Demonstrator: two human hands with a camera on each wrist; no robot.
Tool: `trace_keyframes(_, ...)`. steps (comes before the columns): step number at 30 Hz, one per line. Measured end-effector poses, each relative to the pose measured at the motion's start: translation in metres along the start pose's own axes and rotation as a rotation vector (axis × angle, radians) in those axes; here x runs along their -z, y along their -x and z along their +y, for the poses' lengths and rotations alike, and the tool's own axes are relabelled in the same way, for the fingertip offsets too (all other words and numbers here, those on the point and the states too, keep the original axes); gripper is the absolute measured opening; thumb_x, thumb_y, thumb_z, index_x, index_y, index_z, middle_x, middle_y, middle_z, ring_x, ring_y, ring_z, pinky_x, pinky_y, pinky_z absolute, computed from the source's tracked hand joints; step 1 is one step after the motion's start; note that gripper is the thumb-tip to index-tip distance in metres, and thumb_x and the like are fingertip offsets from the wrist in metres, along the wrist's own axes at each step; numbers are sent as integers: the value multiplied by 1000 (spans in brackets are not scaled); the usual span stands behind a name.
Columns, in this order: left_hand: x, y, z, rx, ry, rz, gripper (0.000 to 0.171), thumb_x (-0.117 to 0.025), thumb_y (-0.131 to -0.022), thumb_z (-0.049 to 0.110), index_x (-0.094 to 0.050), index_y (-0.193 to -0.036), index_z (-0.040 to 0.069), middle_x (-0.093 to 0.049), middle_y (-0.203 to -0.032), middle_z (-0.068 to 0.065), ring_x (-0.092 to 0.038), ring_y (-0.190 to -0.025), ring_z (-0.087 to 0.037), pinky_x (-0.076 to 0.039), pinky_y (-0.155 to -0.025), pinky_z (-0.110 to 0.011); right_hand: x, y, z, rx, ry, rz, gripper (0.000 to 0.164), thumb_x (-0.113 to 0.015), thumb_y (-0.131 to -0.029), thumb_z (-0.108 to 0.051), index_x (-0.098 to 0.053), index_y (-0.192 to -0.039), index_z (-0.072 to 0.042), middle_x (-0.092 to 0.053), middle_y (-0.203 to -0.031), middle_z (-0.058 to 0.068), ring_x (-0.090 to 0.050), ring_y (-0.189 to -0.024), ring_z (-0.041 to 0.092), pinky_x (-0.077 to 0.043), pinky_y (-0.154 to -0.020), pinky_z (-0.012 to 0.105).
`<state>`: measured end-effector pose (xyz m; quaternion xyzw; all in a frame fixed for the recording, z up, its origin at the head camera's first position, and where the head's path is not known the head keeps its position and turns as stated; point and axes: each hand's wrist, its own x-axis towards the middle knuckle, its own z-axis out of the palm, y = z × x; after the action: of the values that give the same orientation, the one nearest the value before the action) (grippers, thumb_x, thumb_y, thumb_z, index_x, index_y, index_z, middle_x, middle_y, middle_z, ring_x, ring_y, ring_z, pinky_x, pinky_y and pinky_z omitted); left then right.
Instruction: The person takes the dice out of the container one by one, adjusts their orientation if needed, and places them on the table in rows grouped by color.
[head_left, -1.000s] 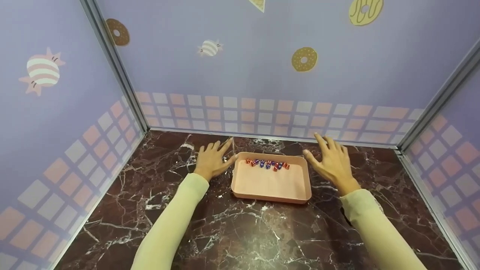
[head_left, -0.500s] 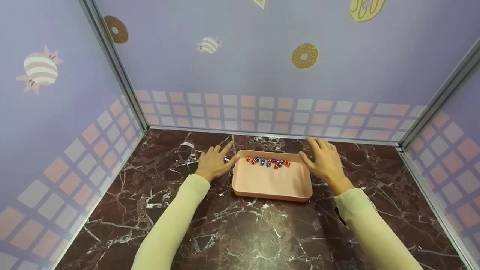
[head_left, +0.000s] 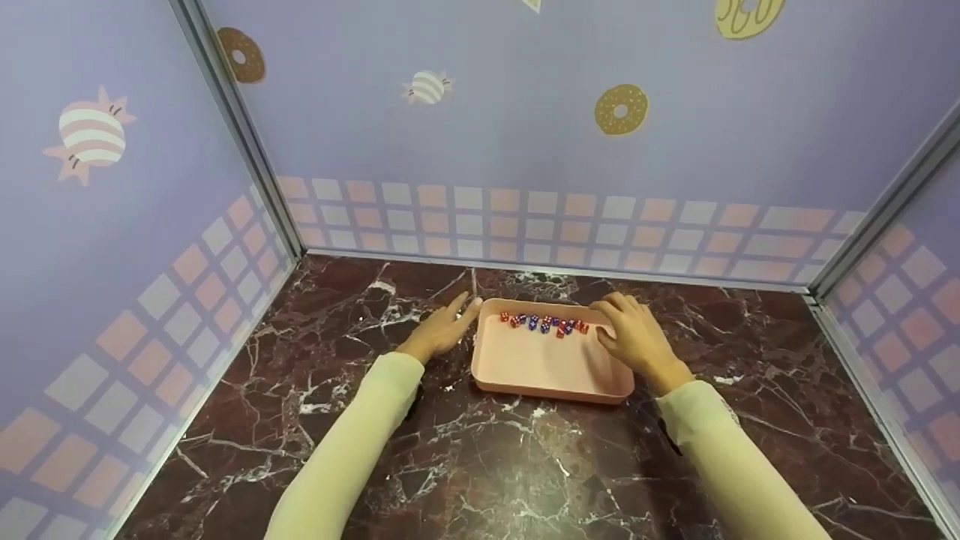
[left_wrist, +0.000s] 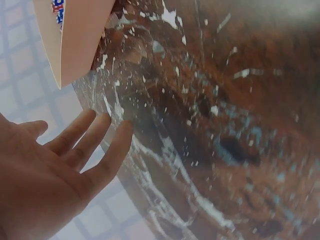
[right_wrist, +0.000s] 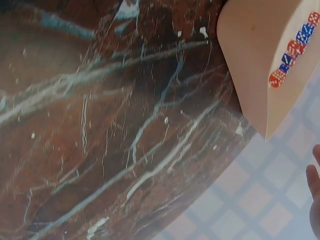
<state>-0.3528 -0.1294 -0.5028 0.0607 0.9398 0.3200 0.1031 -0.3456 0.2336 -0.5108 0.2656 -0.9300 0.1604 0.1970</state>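
Note:
A shallow peach-pink tray (head_left: 547, 364) lies on the dark marbled tabletop. Along its far side runs an uneven row of several small red dice (head_left: 505, 317) and blue dice (head_left: 533, 323). Beside the tray's left wall is my left hand (head_left: 441, 331), fingers extended and thumb near the rim; the left wrist view shows that hand (left_wrist: 65, 165) with spread fingers and nothing in them. My right hand (head_left: 636, 337) reaches over the right rim, fingers slightly bent, thumb and fingertips near the rightmost dice but apart from them. Only a few fingertips (right_wrist: 314, 180) show in the right wrist view.
A lilac back wall (head_left: 517, 135) with a checked border and printed sweets stands behind the table. Side walls rise at left and right, joined by grey metal corner posts (head_left: 247, 135). Marbled tabletop (head_left: 480, 465) extends in front of the tray.
My right hand has moved left, from beside the tray to over its right rim, its fingers bending a little. The left hand has turned, its fingers closer together. The dice keep their places.

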Motion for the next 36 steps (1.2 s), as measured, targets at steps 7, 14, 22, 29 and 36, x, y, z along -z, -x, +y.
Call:
trace_keyframes(7, -3, 0, -2, 55, 231, -18, 84, -31, -108, 70, -28, -169, 12, -40, -166, -23, -42, -149, -46, -56, -108, -59, -12, -4, -5, -4, -30, -66, 36, -79, -89, -7, -71, -123, -1, -64, -121, 16, -62, -111, 40, -55, -97, 60)
trace_keyframes(14, -11, 2, -5, 85, 422, -45, 76, -35, -108, 68, -40, -162, 16, -61, -138, -25, -63, -122, -42, -67, -83, -56, -23, -7, -12, 9, -39, -69, 35, -80, -88, -2, -71, -121, -1, -63, -115, 16, -63, -105, 41, -55, -97, 60)
trace_keyframes(22, -28, 5, -12, 55, 504, -12, 66, -45, -111, 56, -47, -155, 7, -60, -131, -28, -68, -112, -39, -69, -68, -47, -39, -12, -23, -29, 40, -89, 34, -81, -87, -6, -71, -119, -2, -65, -114, 14, -60, -111, 39, -49, -102, 61)
trace_keyframes(29, -34, 8, -21, -11, 481, -29, 68, -67, -105, 27, -38, -159, -2, -67, -124, -25, -73, -99, -36, -69, -62, -45, -50, -19, -35, -32, -35, -103, 34, -80, -89, -2, -72, -122, 2, -69, -126, 19, -59, -126, 45, -47, -110, 65)
trace_keyframes(36, -39, 12, -20, -66, 511, -83, 79, -82, -92, 14, -41, -159, 0, -66, -121, -24, -73, -89, -33, -68, -60, -45, -62, -21, -35, -70, -34, 2, 17, -84, -83, 2, -75, -97, 0, -74, -105, 14, -66, -108, 41, -56, -95, 60)
